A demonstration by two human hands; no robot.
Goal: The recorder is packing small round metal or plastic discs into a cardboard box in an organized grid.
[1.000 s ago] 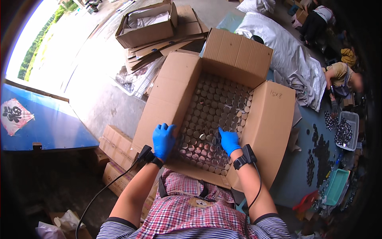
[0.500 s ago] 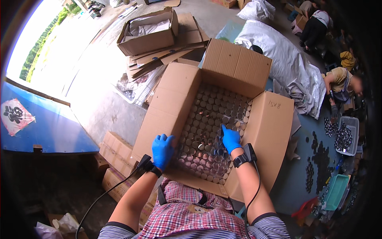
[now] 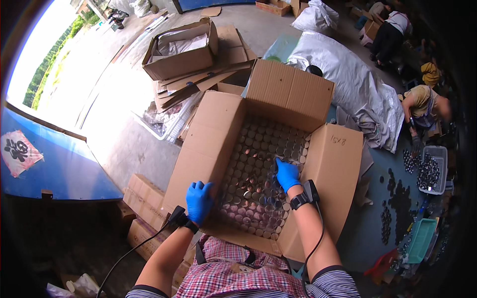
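An open cardboard box (image 3: 202, 131) stands in front of me with its flaps folded outward. Rows of small round metallic discs or caps (image 3: 256, 141), shiny and closely packed, fill its bottom, with what looks like clear plastic over some of them. My left hand (image 3: 199, 202), in a blue glove, is closed on the box's left edge near the front corner, fingers bent over the flap and thumb toward the inside. My right hand (image 3: 288, 175), gloved the same, reaches inside over the discs with its index finger stretched out. Its other fingers are partly hidden beneath it.
Beyond the box lie flattened cardboard (image 3: 226, 42), an open carton (image 3: 181, 64) and a white crate (image 3: 171, 126). A large white sack (image 3: 348, 79) covers the back right. At right a co-worker (image 3: 422, 104) bends by a grey basket (image 3: 433, 171). Closed cartons (image 3: 144, 196) sit at left.
The view has shifted slightly, so the box sits a little lower. My right index finger stays over nearly the same discs, and my left hand keeps its place on the edge.
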